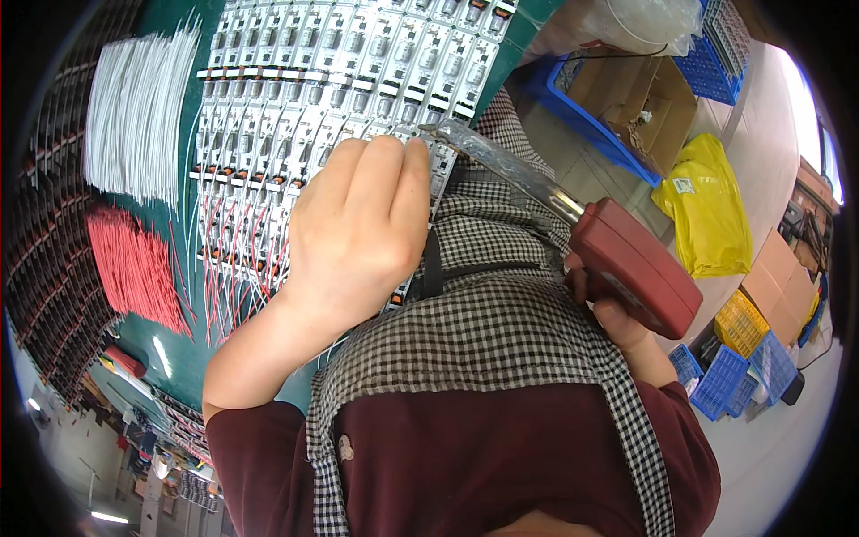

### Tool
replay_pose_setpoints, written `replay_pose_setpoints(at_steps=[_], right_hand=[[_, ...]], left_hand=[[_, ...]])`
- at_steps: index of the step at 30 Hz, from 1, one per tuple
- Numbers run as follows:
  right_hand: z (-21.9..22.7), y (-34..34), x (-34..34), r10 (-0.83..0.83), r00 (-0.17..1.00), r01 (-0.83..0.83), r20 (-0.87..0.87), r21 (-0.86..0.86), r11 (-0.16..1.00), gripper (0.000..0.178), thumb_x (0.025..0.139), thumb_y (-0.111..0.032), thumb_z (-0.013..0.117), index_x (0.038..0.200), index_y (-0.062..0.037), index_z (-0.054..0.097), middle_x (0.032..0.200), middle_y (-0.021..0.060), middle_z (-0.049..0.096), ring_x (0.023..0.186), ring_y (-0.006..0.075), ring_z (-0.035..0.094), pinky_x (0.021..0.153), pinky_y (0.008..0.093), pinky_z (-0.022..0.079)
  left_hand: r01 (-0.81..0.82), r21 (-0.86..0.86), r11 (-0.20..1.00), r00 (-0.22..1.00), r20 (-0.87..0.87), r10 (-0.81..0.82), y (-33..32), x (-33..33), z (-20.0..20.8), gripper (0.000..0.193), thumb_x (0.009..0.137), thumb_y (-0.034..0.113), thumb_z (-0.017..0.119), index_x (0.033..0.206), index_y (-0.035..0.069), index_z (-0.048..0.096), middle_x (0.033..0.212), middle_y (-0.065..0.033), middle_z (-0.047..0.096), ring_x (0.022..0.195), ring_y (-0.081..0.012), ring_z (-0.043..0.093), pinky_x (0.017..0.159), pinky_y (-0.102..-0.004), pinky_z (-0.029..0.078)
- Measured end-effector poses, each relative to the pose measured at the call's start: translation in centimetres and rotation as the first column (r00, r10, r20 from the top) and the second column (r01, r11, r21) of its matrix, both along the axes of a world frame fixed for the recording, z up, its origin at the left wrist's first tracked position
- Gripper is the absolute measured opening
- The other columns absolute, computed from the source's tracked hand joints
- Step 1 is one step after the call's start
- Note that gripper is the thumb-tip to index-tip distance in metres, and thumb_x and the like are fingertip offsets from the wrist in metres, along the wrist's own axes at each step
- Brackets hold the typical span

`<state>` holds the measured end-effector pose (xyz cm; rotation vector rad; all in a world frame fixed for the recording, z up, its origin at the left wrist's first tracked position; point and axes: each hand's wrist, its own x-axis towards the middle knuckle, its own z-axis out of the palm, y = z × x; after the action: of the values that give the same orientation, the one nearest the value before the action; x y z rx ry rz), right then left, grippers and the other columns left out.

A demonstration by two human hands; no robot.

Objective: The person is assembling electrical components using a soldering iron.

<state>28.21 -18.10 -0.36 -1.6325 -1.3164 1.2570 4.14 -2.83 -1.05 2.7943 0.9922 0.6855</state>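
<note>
Soldering gun (604,237) has a dull-red casing (640,268) and a shiny, silvery barrel (510,170).

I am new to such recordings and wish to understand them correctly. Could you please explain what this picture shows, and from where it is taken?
No robot works here: these are a person's own bare hands. The picture comes from a wide fisheye camera worn on the head, looking down, so straight edges bend near the rim. The left hand is over rows of small circuit boards on a green table; whether its fingers pinch anything is hidden. The right hand grips a dark red tool, whose long metal barrel points toward the left hand. At the picture's left lie many white wires and, below them, red wires.
</note>
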Motion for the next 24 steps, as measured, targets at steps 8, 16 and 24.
replay_pose_setpoints(at_steps=[8,16,24], right_hand=[[-0.4,-0.6,0.5,0.091,0.995,-0.087,0.045,-0.074,0.993,0.049,0.074,-0.037,0.068,0.106,0.0003,0.061,0.118,0.0244,0.053,0.103,0.0345,0.057,0.086,0.0360,0.047],[0.6,0.0,0.0,-0.127,0.957,0.086,-0.262,-0.161,0.983,0.073,0.070,-0.039,0.074,0.121,0.0052,0.046,0.101,0.0133,0.059,0.076,0.0180,0.060,0.066,0.0269,0.048],[1.6,1.9,-1.8,-0.346,0.835,0.236,-0.428,-0.290,0.927,0.088,0.060,-0.041,0.082,0.122,0.0034,0.038,0.094,0.0074,0.056,0.063,0.0094,0.052,0.054,0.0200,0.041]], left_hand=[[-0.002,0.001,1.000,0.999,-0.032,0.002,0.1,0.1,-0.2,0.015,0.065,0.000,0.060,0.079,-0.003,0.057,0.065,-0.0046,0.040,0.058,-0.0156,0.046,0.044,-0.0255,0.039],[-0.008,0.024,1.000,0.999,-0.037,0.009,-0.1,-0.1,-0.1,0.012,0.058,0.003,0.054,0.069,0.000,0.053,0.067,-0.0051,0.039,0.058,-0.0166,0.043,0.043,-0.0254,0.036],[-0.012,-0.124,0.992,0.997,-0.081,0.002,-0.7,-0.7,1.2,0.008,0.060,0.006,0.054,0.065,0.003,0.050,0.068,-0.0050,0.037,0.062,-0.0175,0.043,0.045,-0.0250,0.038]])
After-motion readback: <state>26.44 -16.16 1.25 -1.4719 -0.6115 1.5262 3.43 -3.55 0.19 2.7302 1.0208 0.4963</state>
